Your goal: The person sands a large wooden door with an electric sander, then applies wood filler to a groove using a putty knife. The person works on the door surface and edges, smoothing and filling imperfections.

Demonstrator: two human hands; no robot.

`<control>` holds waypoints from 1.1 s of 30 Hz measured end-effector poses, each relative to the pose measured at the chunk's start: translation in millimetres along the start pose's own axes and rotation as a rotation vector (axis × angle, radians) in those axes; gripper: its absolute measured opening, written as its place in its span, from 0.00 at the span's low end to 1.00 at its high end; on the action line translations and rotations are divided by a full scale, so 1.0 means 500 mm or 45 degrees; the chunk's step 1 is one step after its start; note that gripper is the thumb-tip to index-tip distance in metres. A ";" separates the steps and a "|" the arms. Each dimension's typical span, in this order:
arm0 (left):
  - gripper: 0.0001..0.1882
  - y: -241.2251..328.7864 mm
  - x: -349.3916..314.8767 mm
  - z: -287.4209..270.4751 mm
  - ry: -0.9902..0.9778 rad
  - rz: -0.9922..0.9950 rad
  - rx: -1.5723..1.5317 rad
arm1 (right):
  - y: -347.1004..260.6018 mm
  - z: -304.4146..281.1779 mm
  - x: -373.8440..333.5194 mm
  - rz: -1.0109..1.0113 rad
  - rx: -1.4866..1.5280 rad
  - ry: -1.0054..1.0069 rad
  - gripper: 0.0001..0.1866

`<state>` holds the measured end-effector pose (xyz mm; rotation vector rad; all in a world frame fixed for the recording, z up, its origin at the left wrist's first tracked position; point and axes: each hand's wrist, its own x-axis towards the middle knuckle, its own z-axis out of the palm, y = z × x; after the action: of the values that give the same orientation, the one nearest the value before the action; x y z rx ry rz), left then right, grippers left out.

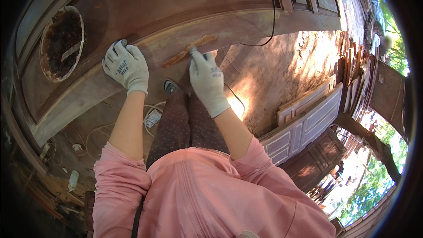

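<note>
A large brown wooden door (185, 0) lies flat before me, a long pale-worn rail along its near edge. On that rail runs a rough streak of orange-brown filler (189, 50). My right hand (207, 79), in a white glove with blue-grey fingertips, is at the streak's near side with its fingers closed together; whatever they pinch is too hidden to name. Farther left, my left hand (127, 67), gloved alike, rests on the rail with its fingers loosely bent and slightly apart. Left of it, a round tub (83, 28) of dark brown paste sits on the door, a flat scraper (72, 52) lying inside.
A black cable (274, 22) hangs over the door's far right part. Pale cords (101, 128) and a white plug-like block (153, 118) lie on the ground near my legs. Panelled doors (304, 123) lean at the right. A bottle-like container (73, 180) lies at lower left.
</note>
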<state>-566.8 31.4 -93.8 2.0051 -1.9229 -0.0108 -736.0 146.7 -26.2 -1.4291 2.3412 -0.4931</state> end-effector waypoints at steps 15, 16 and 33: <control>0.12 0.002 -0.003 0.000 0.061 0.033 0.026 | -0.012 0.012 -0.051 -0.143 0.019 -0.143 0.19; 0.13 0.002 -0.001 0.000 0.065 0.035 0.027 | -0.008 0.003 -0.052 0.104 0.477 -0.186 0.19; 0.13 0.009 0.001 -0.009 0.063 0.012 0.003 | 0.033 -0.010 -0.001 -0.147 0.351 0.001 0.18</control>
<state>-570.0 31.9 -88.3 1.9795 -1.9022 0.0435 -751.1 155.1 -29.3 -1.4342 2.1002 -0.8132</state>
